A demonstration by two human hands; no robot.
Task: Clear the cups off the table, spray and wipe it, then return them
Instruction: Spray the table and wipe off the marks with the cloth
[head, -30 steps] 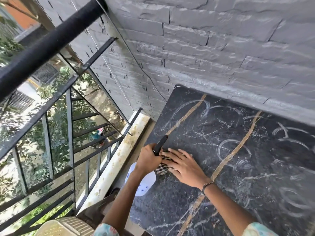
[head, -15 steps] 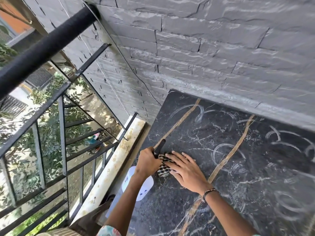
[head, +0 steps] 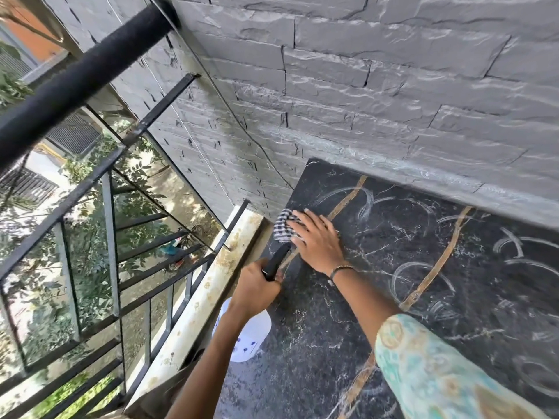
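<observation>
A black marble table [head: 472, 322] with tan veins and pale wet streaks stands against the wall. My right hand [head: 317, 241] lies flat on a black-and-white checked cloth [head: 282, 222], pressing it onto the table near the far left corner. My left hand [head: 255, 288] grips a spray bottle at the table's left edge. Its black nozzle [head: 276, 261] points toward the cloth, and its white body [head: 248, 338] hangs below my wrist. No cups are in view.
A grey stone-brick wall [head: 393, 101] runs along the table's far side. Just left of the table is a stained pale ledge [head: 208, 294], then a black metal railing [head: 90, 182] with a thick handrail, with trees and ground far below.
My right hand has slid the cloth away from me, from beside the left hand toward the far left corner. My left hand keeps the bottle at the table's left edge.
</observation>
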